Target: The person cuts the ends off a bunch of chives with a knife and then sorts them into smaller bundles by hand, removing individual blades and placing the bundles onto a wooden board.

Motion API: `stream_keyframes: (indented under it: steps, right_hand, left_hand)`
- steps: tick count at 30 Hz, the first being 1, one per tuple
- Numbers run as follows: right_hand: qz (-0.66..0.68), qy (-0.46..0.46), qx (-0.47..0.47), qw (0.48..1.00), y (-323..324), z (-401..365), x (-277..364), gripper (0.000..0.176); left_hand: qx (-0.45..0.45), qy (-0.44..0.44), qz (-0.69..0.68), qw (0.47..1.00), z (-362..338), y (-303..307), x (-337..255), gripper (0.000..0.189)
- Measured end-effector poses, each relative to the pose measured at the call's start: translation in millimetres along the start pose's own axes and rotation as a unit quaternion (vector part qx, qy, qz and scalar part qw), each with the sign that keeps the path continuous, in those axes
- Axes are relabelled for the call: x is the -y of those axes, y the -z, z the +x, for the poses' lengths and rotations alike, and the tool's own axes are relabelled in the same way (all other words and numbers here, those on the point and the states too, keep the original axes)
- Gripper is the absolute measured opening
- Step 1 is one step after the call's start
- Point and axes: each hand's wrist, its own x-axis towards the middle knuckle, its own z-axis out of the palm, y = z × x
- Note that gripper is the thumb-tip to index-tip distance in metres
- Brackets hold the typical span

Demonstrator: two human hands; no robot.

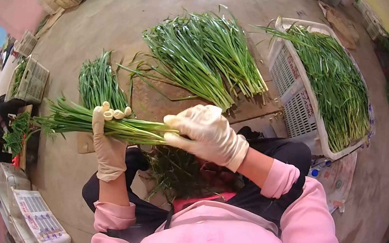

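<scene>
gloved hands [210, 132]: 2 | held bunch [141, 131]: 1 | right-side crate [301, 108]: 1 | central piles [201, 53]: overlapping, uncountable

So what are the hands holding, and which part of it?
A bunch of green stalks: the left hand grips its middle, the right hand its pale stem ends.

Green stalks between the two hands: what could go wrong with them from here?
The green stalks show no tie, so some might slip out if the left hand or right hand loosened. Their leafy ends stick out past the left hand, close to another bunch, and could tangle with it. Leaves poking over the rim of the full crate might snag if brushed.
</scene>
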Motion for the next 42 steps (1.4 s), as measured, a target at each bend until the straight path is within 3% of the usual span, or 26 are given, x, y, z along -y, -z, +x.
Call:
stream_keyframes:
  steps: [2,4,9,14,18,19,23,24,26,27,28,30,33,35,36,37,40,42]
  right_hand:
    - [-0.134,0.07,0.008,0.988,-11.2,-8.4,6.6,0.045]
    - [-0.165,0.087,0.012,0.982,-19.0,-12.7,7.5,0.045]
    - [-0.178,0.076,0.07,0.979,-27.7,-17.2,13.7,0.04]
    - [-0.123,0.067,0.226,0.964,-28.9,-14.5,22.8,0.031]
    - [-0.132,0.118,0.225,0.958,-31.0,-14.7,29.2,0.028]
    - [-0.131,0.096,0.219,0.962,-26.8,-9.9,36.0,0.026]
    - [-0.202,0.151,0.103,0.962,-21.7,12.0,40.1,0.019]
    - [-0.145,0.149,0.085,0.974,-12.3,19.9,37.8,0.007]
    - [0.04,0.063,-0.022,0.997,-3.8,23.5,27.7,0.007]
    - [0.105,-0.018,-0.037,0.994,-2.7,18.3,17.5,0.012]
    - [0.173,-0.125,-0.043,0.976,-5.8,16.5,14.7,0.003]
    - [0.238,-0.17,0.007,0.956,-25.5,7.5,-2.9,0.011]
    - [0.251,-0.276,0.203,0.905,-36.9,3.8,7.8,0.036]
    - [0.523,-0.398,0.173,0.734,-66.7,-9.3,3.8,0.03]
    - [0.533,-0.476,0.184,0.675,-61.6,-5.6,14.2,0.03]
    - [0.503,-0.458,0.17,0.713,-54.3,0.6,19.9,0.028]
    - [0.623,-0.451,0.11,0.629,-47.3,-7.9,8.5,0.028]
    - [0.63,-0.413,0.063,0.654,-38.7,-22.3,-7.7,0.029]
  left_hand:
    - [-0.015,0.011,-0.007,1.0,-5.3,-3.9,0.0,0.029]
    - [-0.011,0.021,-0.036,0.999,-6.8,-2.3,2.0,0.029]
    - [-0.004,0.027,-0.031,0.999,-17.0,1.5,0.6,0.023]
    - [0.016,0.075,0.014,0.997,-27.7,7.3,2.5,0.024]
    - [0.007,0.101,0.068,0.993,-33.4,15.6,5.3,0.022]
    - [0.008,0.111,0.076,0.991,-35.8,16.4,6.9,0.02]
    - [-0.009,0.151,0.065,0.986,-43.7,15.0,10.9,0.017]
    - [-0.014,0.162,0.058,0.985,-44.2,15.3,11.8,0.017]
    - [0.011,0.138,0.011,0.99,-43.8,23.6,9.7,0.019]
    - [0.013,0.133,-0.008,0.991,-43.5,27.1,6.8,0.02]
    - [0.015,0.127,-0.026,0.991,-42.8,28.8,3.9,0.021]
    - [0.016,0.124,-0.048,0.991,-44.3,28.8,-0.8,0.019]
    - [0.036,0.126,-0.069,0.989,-46.2,35.0,3.6,0.019]
    - [0.042,0.126,-0.072,0.989,-48.1,31.5,4.3,0.019]
    - [0.043,0.127,-0.072,0.988,-50.7,31.0,3.1,0.019]
    - [0.059,0.103,-0.046,0.992,-50.4,32.2,-0.8,0.02]
    - [0.091,0.037,-0.086,0.991,-38.2,55.3,-9.7,0.021]
    - [0.082,0.012,-0.131,0.988,-31.7,66.7,-19.6,0.022]
